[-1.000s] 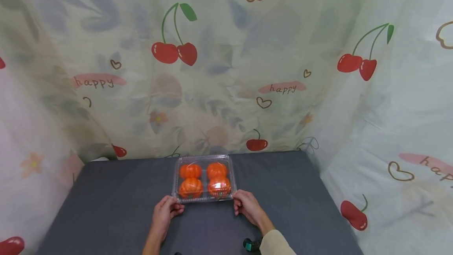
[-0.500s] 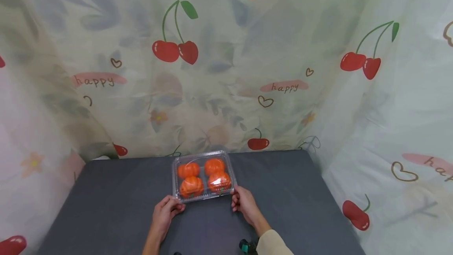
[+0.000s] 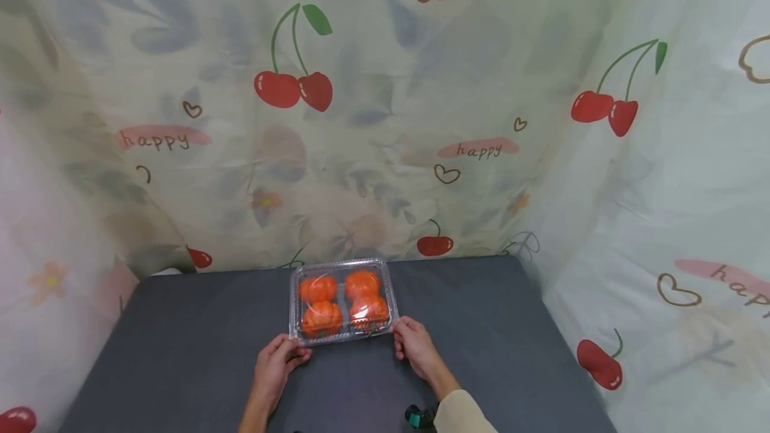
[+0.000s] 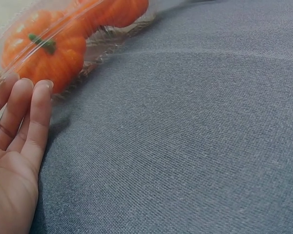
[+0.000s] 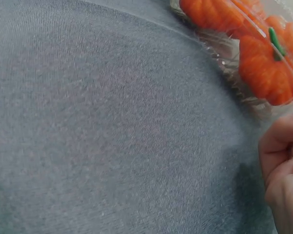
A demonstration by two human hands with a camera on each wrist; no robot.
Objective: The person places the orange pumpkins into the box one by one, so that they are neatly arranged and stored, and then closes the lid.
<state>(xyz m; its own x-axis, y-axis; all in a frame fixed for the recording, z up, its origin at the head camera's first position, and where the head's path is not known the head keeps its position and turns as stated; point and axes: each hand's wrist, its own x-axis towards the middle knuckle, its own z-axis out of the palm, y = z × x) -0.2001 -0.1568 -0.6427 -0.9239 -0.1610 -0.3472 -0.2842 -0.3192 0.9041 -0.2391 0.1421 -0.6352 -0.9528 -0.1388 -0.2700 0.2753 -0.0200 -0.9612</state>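
Note:
A clear plastic clamshell box (image 3: 337, 264) with several small orange pumpkins (image 3: 321, 319) inside lies slightly turned at the back of the table in the head view. My left hand (image 3: 276, 364) pinches its near left corner. In the left wrist view those fingers (image 4: 39, 109) lie nearly straight along the box edge, beside a pumpkin (image 4: 49, 63) with a green stem. At the near right corner, my right hand (image 3: 419, 351) pinches the rim between thumb and bent forefinger. The right wrist view cuts off part of this hand (image 5: 285, 165), next to another pumpkin (image 5: 263, 73).
Dark grey cloth (image 3: 198, 353) covers the table. Patterned curtains (image 3: 361, 119) with cherries hang behind it and on both sides. A small black and green device (image 3: 416, 416) sits by my right wrist.
The box has turned a little, its right side shifting away from me along with my right hand. My left hand has stayed at its corner.

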